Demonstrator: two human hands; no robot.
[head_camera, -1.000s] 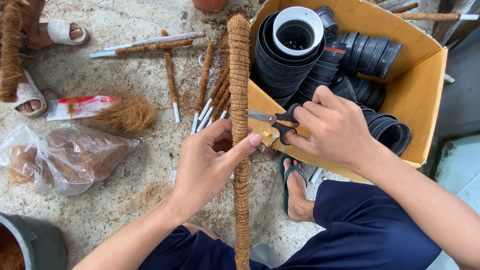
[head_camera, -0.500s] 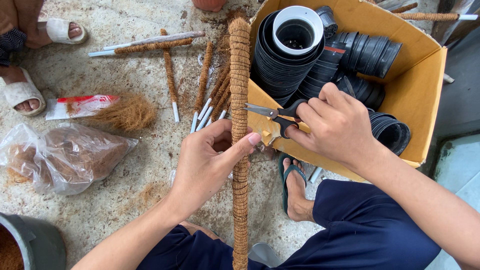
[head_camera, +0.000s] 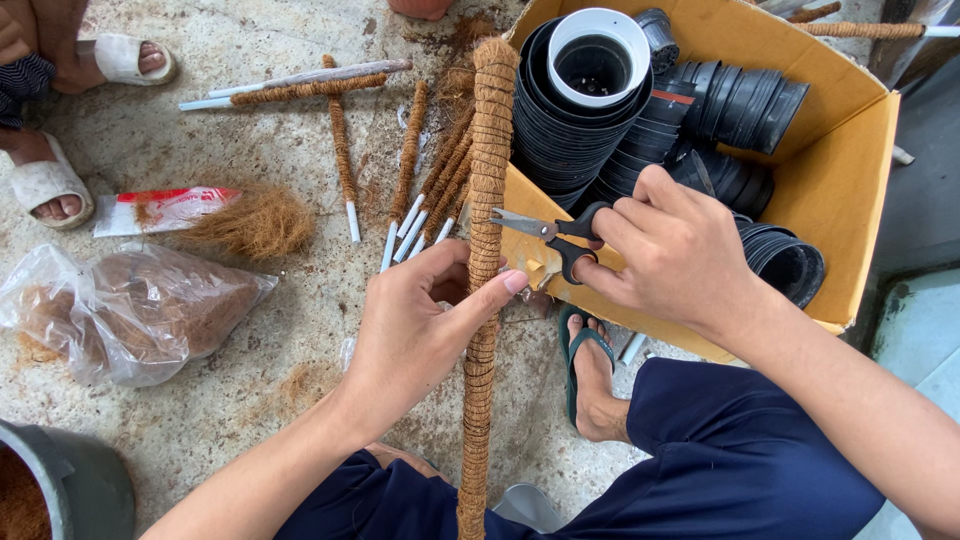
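Note:
My left hand (head_camera: 420, 320) grips a long pole wrapped in brown coir fibre (head_camera: 486, 170), which stands roughly upright between my knees. My thumb presses on its right side. My right hand (head_camera: 675, 255) holds black-handled scissors (head_camera: 550, 232), blades slightly apart and pointing left, their tips right beside the pole, just above my left thumb. Whether the blades touch the wrapping I cannot tell.
An open cardboard box (head_camera: 840, 150) at right holds stacked black plastic pots (head_camera: 570, 130), one white-rimmed. Several finished coir sticks with white ends (head_camera: 420, 190) lie on the concrete floor. A fibre clump (head_camera: 255, 220), a plastic bag of coir (head_camera: 130, 310), a grey bucket (head_camera: 70, 480), another person's sandalled feet (head_camera: 60, 180).
My right hand has brought the scissors leftward, up to the pole. My left hand and the pole have stayed put. The other person's feet at top left have shifted.

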